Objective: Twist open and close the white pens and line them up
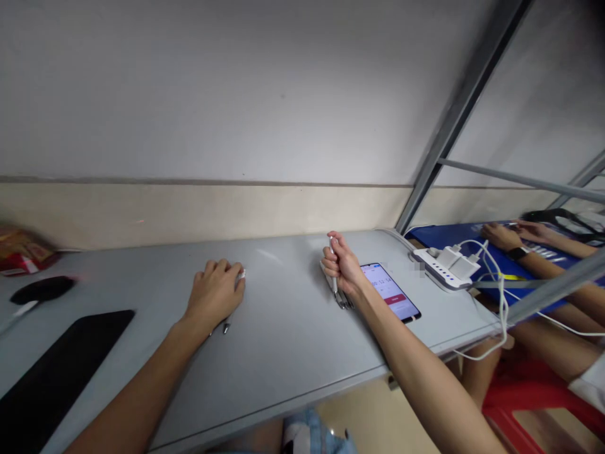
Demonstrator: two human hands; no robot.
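Note:
My left hand (215, 291) rests knuckles-up on the grey table (283, 340), fingers curled over a white pen (232, 301) whose dark tip pokes out below the palm. My right hand (341, 265) is closed in a fist around a bundle of several pens (336, 291), held upright with their dark tips down against the table. A phone (391, 292) with a lit timer screen lies flat just to the right of that hand.
A white power strip (444, 266) with plugged chargers and trailing cables sits at the table's right end. A black mat (51, 372) and a dark object (42, 289) lie at left, a red packet (21, 251) behind. Another person's arms (539, 243) rest on a blue surface at right.

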